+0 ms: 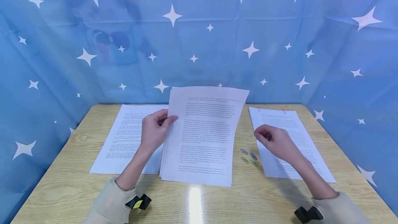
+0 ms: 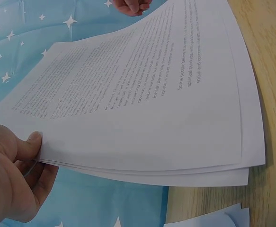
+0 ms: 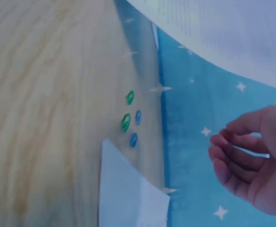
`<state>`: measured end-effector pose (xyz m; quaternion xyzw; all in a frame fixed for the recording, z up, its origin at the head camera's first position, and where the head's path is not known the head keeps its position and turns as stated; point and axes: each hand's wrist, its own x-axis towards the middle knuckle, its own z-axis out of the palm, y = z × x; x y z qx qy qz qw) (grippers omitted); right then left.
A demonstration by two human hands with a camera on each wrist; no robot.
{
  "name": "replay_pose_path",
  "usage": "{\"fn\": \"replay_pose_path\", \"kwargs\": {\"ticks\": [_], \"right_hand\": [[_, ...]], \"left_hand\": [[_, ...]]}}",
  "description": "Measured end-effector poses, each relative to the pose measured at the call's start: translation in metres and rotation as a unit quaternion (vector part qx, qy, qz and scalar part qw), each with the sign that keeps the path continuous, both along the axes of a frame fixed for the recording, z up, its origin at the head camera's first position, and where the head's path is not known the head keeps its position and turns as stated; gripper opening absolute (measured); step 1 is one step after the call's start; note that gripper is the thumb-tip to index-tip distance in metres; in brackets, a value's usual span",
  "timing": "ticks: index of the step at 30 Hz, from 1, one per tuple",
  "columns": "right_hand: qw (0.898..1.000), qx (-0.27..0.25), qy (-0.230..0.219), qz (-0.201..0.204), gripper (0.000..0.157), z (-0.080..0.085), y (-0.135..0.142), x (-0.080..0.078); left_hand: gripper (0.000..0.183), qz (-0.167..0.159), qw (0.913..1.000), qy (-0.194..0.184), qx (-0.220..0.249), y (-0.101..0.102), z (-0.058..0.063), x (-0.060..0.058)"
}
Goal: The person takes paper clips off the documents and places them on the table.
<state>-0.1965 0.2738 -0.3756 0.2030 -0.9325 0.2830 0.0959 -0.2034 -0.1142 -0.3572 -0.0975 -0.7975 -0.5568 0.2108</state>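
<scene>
Sheaf, printed paper (image 1: 205, 137), white, several shts, held up in ctr of scene over table (image 1: 149, 196). Text: black typed paras; near-end lines partly legible in left wrist view, incl. "Some people believe that" and "social and economic"; rest too small to read. Form: thin, flat rect., gently bowed, edges slightly out of register at near end.

Left hand (image 1: 153, 130): grasping sheaf by its left edge, thumb on printed face, other fingers behind.

Right hand (image 1: 273, 141): raised over left part of R stack, fingers bent inward, thumb by forefinger; can't tell if sth. small is pinched there.

L stack (image 1: 124, 137): white printed paper, flat on table, partly behind left hand & sheaf; text illegible.

R stack (image 1: 283, 123): white printed paper, flat on table, text illegible; w/ pink clips (image 1: 284, 111), qty 2, on far edge.

Paper clips, loose, bent-loop type, on table between sheaf & R stack: blue clips (image 1: 244, 151), qty 2, far; green clips (image 1: 244, 160), qty 2, near.

Table: pale yellowish wood-grain top, glossy, bright reflection at near ctr.

Curtain (image 1: 199, 37): blue fabric, faint creases, white four-pt. stars in mixed sizes; far side plus L & R.

Sleeves (image 1: 109, 203): pale, cuffed; black device w/ yellow label (image 1: 138, 204) at left wrist, label wording too small to read.
</scene>
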Motion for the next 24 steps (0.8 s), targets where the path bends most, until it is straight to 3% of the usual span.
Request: {"fn": "replay_pose_path", "kwargs": {"ticks": [12,24], "right_hand": [[0.998,-0.062,0.018,-0.017,0.018,0.013,-0.015,-0.009],[0.994,-0.110,-0.011,0.012,0.034,0.022,-0.037,-0.016]], "left_hand": [[0.012,0.000,1.0000,-0.004,0.002,0.000,0.002,0.001],[0.011,0.001,1.0000,-0.003,0.001,0.000,0.001,0.001]]}}
